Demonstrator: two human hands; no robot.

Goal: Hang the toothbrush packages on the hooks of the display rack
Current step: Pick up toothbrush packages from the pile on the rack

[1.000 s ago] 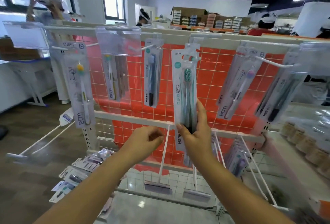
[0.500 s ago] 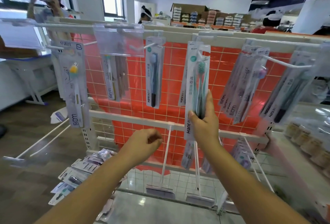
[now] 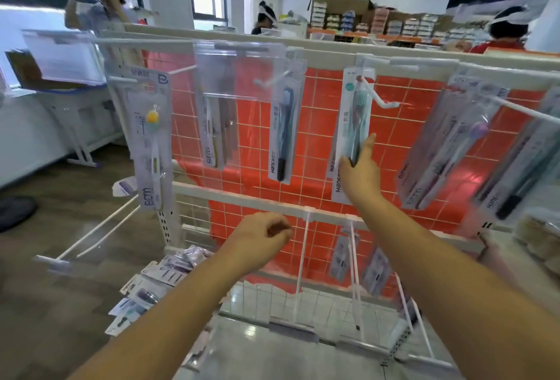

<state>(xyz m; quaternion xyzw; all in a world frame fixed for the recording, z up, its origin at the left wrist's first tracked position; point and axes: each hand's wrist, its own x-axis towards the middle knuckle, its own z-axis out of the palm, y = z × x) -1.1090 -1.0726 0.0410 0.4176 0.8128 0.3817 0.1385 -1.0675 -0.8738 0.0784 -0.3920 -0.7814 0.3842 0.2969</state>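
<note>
My left hand (image 3: 260, 238) hangs low before the rack's (image 3: 242, 197) middle rail, fingers loosely curled on nothing. Further right, my right hand (image 3: 356, 172) pinches the lower part of the toothbrush package (image 3: 353, 125), whose top sits at the upper hook (image 3: 378, 93). I cannot tell if the hole is fully threaded. Letting go too early could drop it to the floor; pushing crooked might snag the card.
</note>
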